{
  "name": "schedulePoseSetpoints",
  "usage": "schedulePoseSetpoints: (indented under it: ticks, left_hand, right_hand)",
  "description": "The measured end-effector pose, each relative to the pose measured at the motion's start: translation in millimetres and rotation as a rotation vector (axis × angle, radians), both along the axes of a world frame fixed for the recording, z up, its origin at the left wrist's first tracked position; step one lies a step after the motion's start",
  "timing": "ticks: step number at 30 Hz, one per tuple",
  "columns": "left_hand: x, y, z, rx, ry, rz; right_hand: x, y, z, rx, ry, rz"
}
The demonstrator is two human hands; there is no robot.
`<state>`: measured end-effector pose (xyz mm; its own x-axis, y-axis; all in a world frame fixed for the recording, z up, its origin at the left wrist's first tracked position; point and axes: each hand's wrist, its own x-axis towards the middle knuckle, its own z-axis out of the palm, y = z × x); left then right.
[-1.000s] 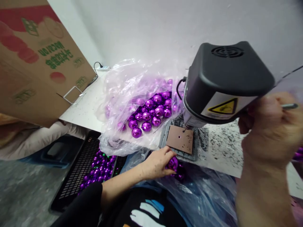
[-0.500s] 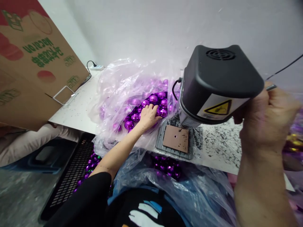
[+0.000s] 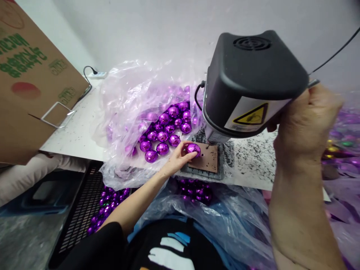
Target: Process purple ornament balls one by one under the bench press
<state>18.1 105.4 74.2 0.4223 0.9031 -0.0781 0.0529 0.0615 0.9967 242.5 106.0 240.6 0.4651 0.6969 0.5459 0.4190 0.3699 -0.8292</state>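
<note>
My left hand (image 3: 181,155) pinches a shiny purple disco-ball bauble (image 3: 194,150) between thumb and fingers, above the left part of a brown square plate (image 3: 211,159) with a small dark hole. That plate lies on a grey metal base (image 3: 197,173). Over it stands a bench drill press (image 3: 253,75) with a black motor cover and a yellow warning label. My right hand (image 3: 312,112) is closed round the handle (image 3: 313,83) on the machine's right side. Several more purple baubles (image 3: 162,136) lie to the left in a clear plastic bag (image 3: 120,86).
Dark shavings cover the white table (image 3: 253,161) right of the base. At left stand a cardboard box (image 3: 42,93) and a black crate (image 3: 75,210) with purple baubles. A seated person's leg (image 3: 33,172) shows beneath the box. Plastic sheeting (image 3: 233,213) drapes over my lap.
My left hand has moved right, from the bagged pile to the brown plate, and now holds a bauble. My right hand stays on the handle. The view has shifted slightly.
</note>
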Motion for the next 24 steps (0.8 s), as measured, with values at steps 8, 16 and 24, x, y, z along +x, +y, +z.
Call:
schedulePoseSetpoints:
  ticks: [8, 16, 24]
  left_hand:
    - [23.1, -2.4, -18.3, 0.500, 0.393, 0.112]
    - [26.5, 0.0, -3.5, 0.614, 0.521, 0.094]
    - [35.2, 3.9, 5.7, 0.572, 0.551, 0.064]
  right_hand:
    - [3.5, -0.4, -1.5, 0.008, -0.029, 0.039]
    - [2.7, 0.7, -3.1, 0.021, -0.035, 0.020]
    - [2.1, 0.1, -2.8, 0.024, -0.038, 0.025]
